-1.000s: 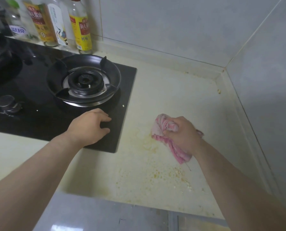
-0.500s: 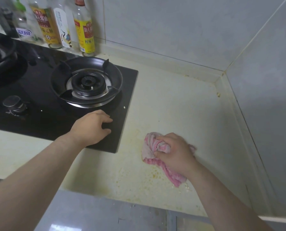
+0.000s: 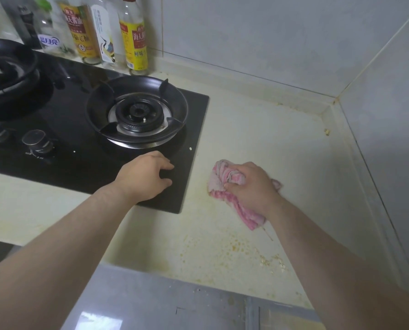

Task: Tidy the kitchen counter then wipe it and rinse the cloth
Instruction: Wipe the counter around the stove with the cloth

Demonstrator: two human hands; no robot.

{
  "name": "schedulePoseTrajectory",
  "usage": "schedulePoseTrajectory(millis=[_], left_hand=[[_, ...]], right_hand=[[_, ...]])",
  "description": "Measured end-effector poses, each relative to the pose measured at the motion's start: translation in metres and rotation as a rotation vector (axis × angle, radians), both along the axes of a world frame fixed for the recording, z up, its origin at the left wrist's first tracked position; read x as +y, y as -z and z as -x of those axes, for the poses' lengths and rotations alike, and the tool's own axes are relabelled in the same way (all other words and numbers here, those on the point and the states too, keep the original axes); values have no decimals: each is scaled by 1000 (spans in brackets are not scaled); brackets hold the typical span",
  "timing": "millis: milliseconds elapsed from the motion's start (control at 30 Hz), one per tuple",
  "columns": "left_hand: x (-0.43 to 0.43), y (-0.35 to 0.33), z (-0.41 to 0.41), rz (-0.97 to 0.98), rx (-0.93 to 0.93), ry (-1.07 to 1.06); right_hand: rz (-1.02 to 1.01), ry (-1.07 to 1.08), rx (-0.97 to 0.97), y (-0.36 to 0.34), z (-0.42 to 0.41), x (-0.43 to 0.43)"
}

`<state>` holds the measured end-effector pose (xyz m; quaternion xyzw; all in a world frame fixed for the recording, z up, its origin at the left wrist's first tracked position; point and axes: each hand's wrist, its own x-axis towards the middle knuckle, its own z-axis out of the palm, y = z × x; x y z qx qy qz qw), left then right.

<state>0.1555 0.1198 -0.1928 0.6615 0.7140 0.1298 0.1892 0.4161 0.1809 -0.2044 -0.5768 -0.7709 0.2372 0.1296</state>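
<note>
Right hand [image 3: 251, 186] clenches the bunched pink cloth [image 3: 222, 177] against the counter [image 3: 270, 139], at 3 o'clock of the hob [image 3: 67, 167]. Left hand [image 3: 144, 177], fingers loosely bent, empty, rests on the hob's near corner.

A black glass gas hob [image 3: 79, 163] fills the left side; its right burner [image 3: 138, 113] sits inside a round black pan support, and the left burner [image 3: 5, 77] is cut off by the frame edge; two round knobs [image 3: 37, 141] stand near the hob's near-left edge; a pale crumb [image 3: 190, 148] lies by its right edge. Behind the hob, against the far wall, stands a row of bottles: a yellow-labelled bottle [image 3: 135, 41] at the right, a white-labelled bottle [image 3: 104, 36], an amber bottle [image 3: 79, 32], a clear bottle [image 3: 50, 36] with a blue label; grey wall tiles [image 3: 270, 32] meet in the far right corner; glossy grey floor tiles [image 3: 151, 306] show nearest.
</note>
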Motion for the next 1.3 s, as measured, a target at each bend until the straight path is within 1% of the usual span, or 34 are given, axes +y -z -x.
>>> schedulePoseTrajectory(millis=[167,433,567,800,1133,1300], left_hand=[[1,-1,0,4,0,-6],[0,-3,0,10,1,-2],[-1,-2,0,18,-8,-2],[0,-3,1,31,2,0],[0,-1,1,20,-4,2],[0,-1,2,15,-9,3]], right_hand=[[-1,-33,-27,-2,2,-13],[-2,-124,-23,-5,6,-60],[-15,-121,-23,-4,8,-69],[-13,-91,-46,-3,16,-58],[-1,-45,-58,-6,47,1],[-1,-44,-75,-9,51,1]])
